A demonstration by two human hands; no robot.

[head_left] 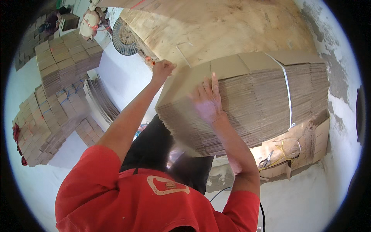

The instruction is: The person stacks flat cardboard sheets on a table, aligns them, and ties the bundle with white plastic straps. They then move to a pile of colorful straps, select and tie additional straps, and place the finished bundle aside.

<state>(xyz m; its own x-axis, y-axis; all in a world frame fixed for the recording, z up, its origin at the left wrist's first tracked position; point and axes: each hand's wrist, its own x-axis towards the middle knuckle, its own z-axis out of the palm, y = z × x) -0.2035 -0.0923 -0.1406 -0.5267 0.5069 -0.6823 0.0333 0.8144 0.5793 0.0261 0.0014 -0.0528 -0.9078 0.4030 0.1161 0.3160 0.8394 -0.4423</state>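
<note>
While your red short-sleeved shirt [154, 201] fills the lower edge, your right hand [207, 101] lies flat, fingers spread apart, on the front face of the thick strapped bundle of flattened brown cardboard boxes [251, 104], which rests on the pale plywood desk [216, 27]. Your left hand [162, 69] is curled over the bundle's far left top corner, gripping its edge. A white plastic strap [288, 92] runs around the bundle toward its right end. Below it, scissors [266, 160] lie in an open cardboard box [305, 147]. Farther left, stacks of tied flat cardboard [58, 96] cover the white floor [123, 77].
</note>
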